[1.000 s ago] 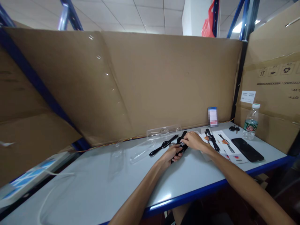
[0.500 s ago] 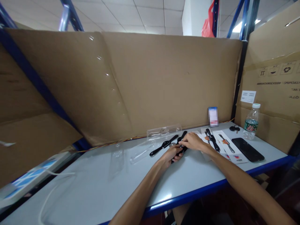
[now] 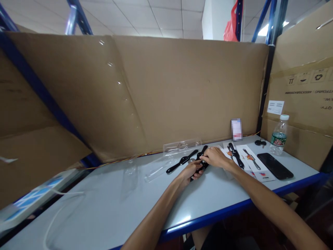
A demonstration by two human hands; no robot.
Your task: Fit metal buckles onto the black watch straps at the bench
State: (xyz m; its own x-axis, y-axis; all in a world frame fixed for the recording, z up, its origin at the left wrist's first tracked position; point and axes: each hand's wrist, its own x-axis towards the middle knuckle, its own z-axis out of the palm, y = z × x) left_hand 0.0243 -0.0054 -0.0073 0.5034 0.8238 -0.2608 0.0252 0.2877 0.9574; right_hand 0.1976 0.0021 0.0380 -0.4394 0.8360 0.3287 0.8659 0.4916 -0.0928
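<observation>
My left hand (image 3: 191, 171) is closed round a black two-handled spokeshave (image 3: 204, 167), whose lower handle end pokes out below the fingers. From the right, my right hand (image 3: 214, 157) pinches at the middle of the same tool; what its fingertips grip there is too small to make out. Just behind the hands lies a second black spokeshave (image 3: 202, 152), partly covered by them. A third spokeshave (image 3: 182, 161) lies slantwise on the table to the left. One more spokeshave (image 3: 236, 156) rests on printed white cards, right of my right hand.
Clear plastic blister packs (image 3: 158, 170) lie left of the tools. At right are a printed card (image 3: 251, 159), a black phone (image 3: 275, 166), keys (image 3: 260, 142) and a water bottle (image 3: 279, 139). Cardboard (image 3: 192, 90) walls the table's back; a power strip (image 3: 39, 198) is at left.
Both hands stay almost in place on the spokeshave, with only a slight shift of the right hand's fingers. The other things lie as before.
</observation>
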